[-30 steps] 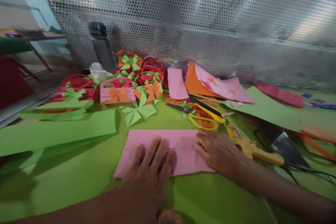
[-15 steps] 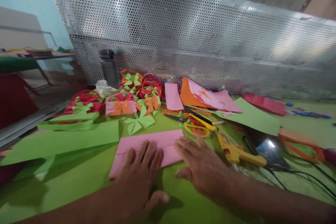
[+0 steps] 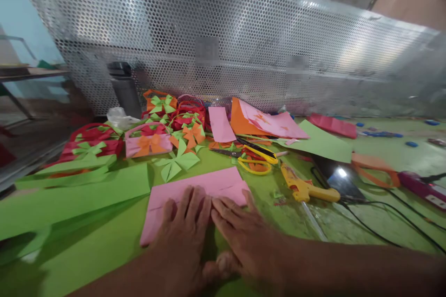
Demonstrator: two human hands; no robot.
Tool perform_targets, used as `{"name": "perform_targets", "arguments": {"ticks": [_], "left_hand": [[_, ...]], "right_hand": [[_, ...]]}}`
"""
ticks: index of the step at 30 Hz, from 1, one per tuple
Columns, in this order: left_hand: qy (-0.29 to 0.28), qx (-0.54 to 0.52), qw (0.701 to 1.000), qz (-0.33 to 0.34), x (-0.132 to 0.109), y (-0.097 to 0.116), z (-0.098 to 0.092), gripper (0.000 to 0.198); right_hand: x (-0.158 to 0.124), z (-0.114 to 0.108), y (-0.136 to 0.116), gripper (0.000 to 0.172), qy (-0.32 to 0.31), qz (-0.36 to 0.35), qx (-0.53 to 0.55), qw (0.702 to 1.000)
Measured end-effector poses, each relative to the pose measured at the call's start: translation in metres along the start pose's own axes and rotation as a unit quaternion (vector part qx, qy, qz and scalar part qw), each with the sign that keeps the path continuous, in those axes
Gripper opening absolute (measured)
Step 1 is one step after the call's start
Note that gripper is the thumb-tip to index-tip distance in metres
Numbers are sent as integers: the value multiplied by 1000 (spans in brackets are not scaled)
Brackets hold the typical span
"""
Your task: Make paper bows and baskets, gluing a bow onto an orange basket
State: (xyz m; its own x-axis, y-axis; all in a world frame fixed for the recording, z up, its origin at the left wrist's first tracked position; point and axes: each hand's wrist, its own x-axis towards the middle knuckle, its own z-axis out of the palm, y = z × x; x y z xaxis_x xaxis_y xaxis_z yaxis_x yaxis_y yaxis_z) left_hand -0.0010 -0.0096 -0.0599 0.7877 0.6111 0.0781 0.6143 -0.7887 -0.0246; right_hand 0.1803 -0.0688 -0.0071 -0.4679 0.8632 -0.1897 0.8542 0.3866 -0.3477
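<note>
A folded sheet of pink paper (image 3: 163,209) lies on the green tabletop before me, a crease line running along it. My left hand (image 3: 184,232) rests flat on its left and middle part, fingers stretched out. Beside it, my right hand (image 3: 240,232) presses flat on the right part of the sheet, its fingertips close to the left fingers. The two thumbs meet near the front edge. Just beyond the sheet lie a green paper bow (image 3: 176,162) and yellow-handled scissors (image 3: 256,164).
Small paper bags with bows, among them a pink bag (image 3: 149,145), stand at the back left near a grey bottle (image 3: 124,88). Green paper (image 3: 76,195) lies left. To the right are a yellow glue gun (image 3: 306,188), a phone (image 3: 341,183), cables and a purple power strip (image 3: 423,188).
My right hand has slid left along the pink paper, from its right end to beside my left hand. My left hand stays flat on it. The camera view has turned slightly right.
</note>
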Motion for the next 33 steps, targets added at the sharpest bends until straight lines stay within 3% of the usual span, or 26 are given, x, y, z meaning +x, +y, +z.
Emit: {"name": "perform_targets", "arguments": {"ticks": [5,10,17,21,24,26,29,33], "left_hand": [[12,-24,999,45,-6,-7,2,90],[-57,-68,996,14,-5,-2,-16,84],[-66,-69,995,5,-2,0,-21,87],[-12,-54,998,4,-3,2,-15,88],[1,-48,999,-5,-5,4,-13,91],[-14,-53,998,4,-5,4,-13,95],[-45,-61,997,3,-3,4,-15,103],[-65,-76,995,-23,0,7,-20,106]], "right_hand": [[-12,8,21,76,23,7,-6,1000],[-30,5,34,73,9,79,-47,996],[-38,-1,47,72,29,122,-75,989],[-30,-15,45,44,115,124,-60,984],[-18,-30,37,25,200,123,62,970],[-5,-35,31,18,165,120,175,963],[19,-33,24,12,32,141,277,950],[46,-25,19,18,-65,177,280,941]]}}
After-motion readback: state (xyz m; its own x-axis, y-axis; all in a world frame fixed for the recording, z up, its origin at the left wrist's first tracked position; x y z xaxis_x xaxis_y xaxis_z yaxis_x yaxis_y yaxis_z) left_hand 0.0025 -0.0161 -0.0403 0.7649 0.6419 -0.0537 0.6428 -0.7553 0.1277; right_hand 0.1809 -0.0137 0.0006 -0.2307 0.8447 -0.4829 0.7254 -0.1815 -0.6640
